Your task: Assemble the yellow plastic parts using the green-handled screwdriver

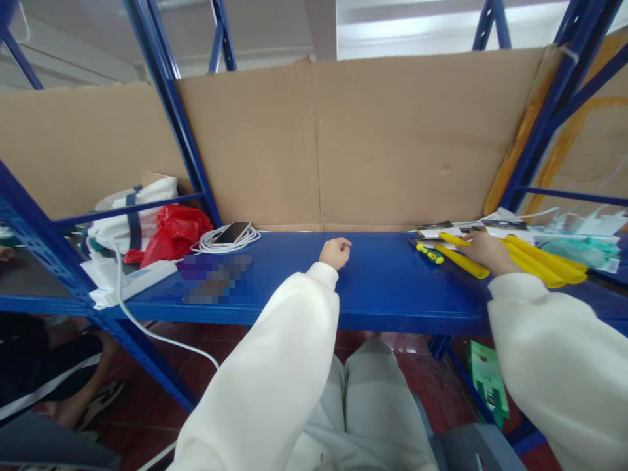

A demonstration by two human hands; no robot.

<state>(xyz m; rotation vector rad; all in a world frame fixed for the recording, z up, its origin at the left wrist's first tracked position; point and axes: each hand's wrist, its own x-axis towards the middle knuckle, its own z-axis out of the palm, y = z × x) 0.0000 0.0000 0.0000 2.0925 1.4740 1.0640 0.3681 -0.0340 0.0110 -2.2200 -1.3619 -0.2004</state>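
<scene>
My left hand (336, 253) rests over the middle of the blue shelf (294, 275), its fingers curled closed with nothing visible in them. On the right, my right hand (485, 254) is closed around a yellow tube (452, 239), whose end sticks out left of the fingers. Another yellow tube (464, 261) lies just in front of that hand. More yellow tubes (544, 261) lie to its right, partly behind the sleeve. A yellow-green screwdriver (429, 253) lies left of the tubes. Black-and-white packets (441, 230) sit behind them.
At the left are a coiled white cable (210, 242) with a phone (233, 233) on it, a red plastic bag (176, 229) and a white power strip (147, 278). Cardboard (367, 144) backs the shelf; blue uprights (181, 124) flank it. A person's leg (53, 366) shows lower left.
</scene>
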